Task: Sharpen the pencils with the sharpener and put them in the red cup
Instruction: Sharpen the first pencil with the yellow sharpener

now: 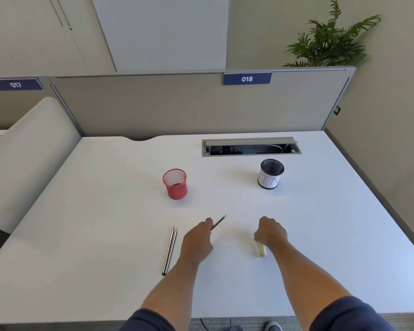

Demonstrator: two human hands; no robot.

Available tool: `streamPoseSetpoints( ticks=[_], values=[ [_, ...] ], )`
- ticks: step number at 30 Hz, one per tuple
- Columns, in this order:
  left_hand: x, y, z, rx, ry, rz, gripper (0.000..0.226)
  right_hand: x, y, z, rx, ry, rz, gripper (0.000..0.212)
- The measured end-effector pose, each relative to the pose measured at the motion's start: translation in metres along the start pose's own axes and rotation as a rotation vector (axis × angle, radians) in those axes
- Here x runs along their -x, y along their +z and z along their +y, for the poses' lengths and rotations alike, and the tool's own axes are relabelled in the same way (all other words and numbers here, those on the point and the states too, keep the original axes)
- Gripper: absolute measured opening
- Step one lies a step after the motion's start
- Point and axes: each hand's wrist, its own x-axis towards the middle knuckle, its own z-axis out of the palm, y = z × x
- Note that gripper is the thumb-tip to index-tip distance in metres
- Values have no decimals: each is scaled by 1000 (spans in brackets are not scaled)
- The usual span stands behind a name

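The tabletop (249, 271) is plain white. The cup (175, 184) is red wire mesh, while the other cup (270, 173) is black mesh wrapped in a white label with dark hand-drawn letters. The held pencil (219, 222) is dark with a pale wooden tip; the two pencils (169, 250) lying together show brown and dark stripes along their length. The sharpener (261, 250) is pale yellow-green. Both sleeves (349, 314) are navy blue. The divider (177, 106) is beige-grey, its number tags (247, 79) dark blue with white digits. The plant (330, 41) is green.
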Motion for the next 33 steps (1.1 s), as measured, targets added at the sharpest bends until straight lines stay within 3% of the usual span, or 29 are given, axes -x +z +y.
streamPoseSetpoints(
  ticks=[4, 8, 12, 17, 23, 33],
  values=[
    [-2, -5, 4, 41, -30, 17, 55, -5, -10, -26, -323, -134, -27, 19],
    [-6, -13, 9, 73, -126, 8, 39, -5, -15, -47, -514, -280, -67, 18],
    [-5, -16, 11, 46, -145, 63, 20, -3, -17, -56, -583, -359, -57, 18],
    [-2, -15, 8, 58, -91, 86, 49, 1, -22, -61, -679, -411, -95, 31],
    [-8, -17, 7, -15, -70, 112, 39, 1, -21, -69, -733, -427, -157, 39],
    [-12, -20, 1, -27, -83, 104, 25, 3, -24, -76, -715, -443, -150, 25]
  ],
)
